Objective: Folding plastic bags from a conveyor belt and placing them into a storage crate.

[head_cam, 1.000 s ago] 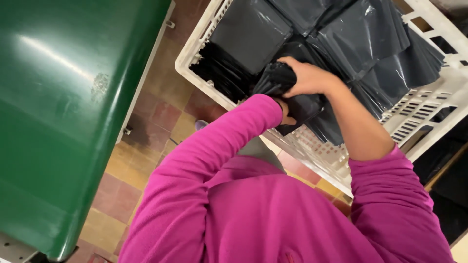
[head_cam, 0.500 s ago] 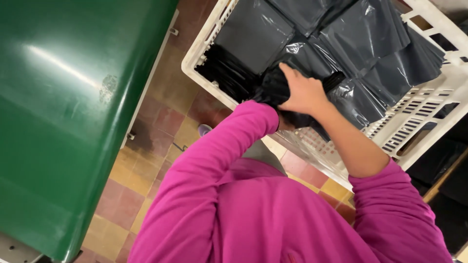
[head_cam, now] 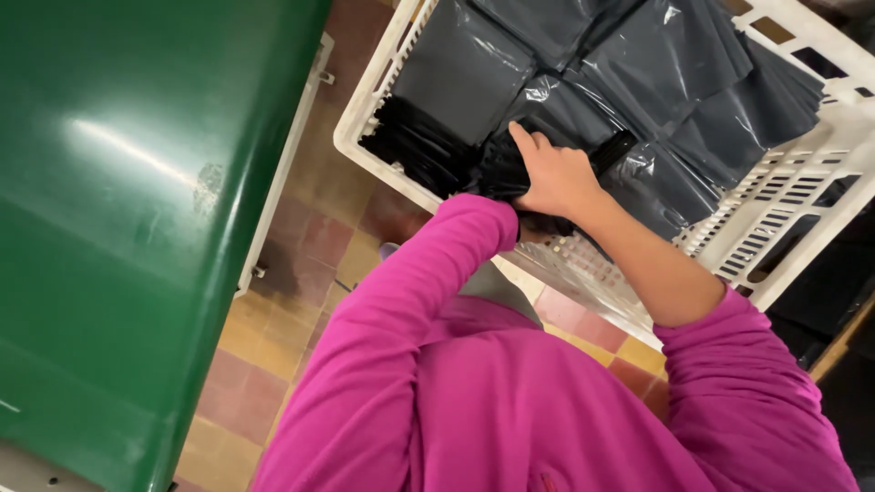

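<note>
The right hand (head_cam: 558, 178) lies palm down in the near part of the white crate (head_cam: 369, 109), fingers curled around a dark bundle (head_cam: 510, 169) of black plastic, with the index finger stretched out towards the far side over the grey bags (head_cam: 638, 64); the grip looks like a closed grasp, not a pinch; the left hand is hidden behind the magenta sleeve (head_cam: 428, 273), whose cuff ends right at the bundle, so I cannot tell whether that hand is spread, closed or holding anything. Compared with 1 second ago, the right hand has slid a little to the left and nearer the crate's near wall, and its wrist has turned, so the forearm now runs more steeply down to the right; 0.5 seconds ago a black strip already showed just right of the hand, and it shows longer now (head_cam: 612, 150), poking out past the knuckles; I judge from this that the bundle is being gathered or pulled together rather than lifted, since it still sits low against the stack of black sheets (head_cam: 410, 146) on the crate's left side. The grey bags lie flat and overlapping across the far and right parts of the crate; the green bin (head_cam: 137, 228) fills the left of the scene, well apart from the hands, and the tiled floor (head_cam: 301, 264) runs between bin and crate.
</note>
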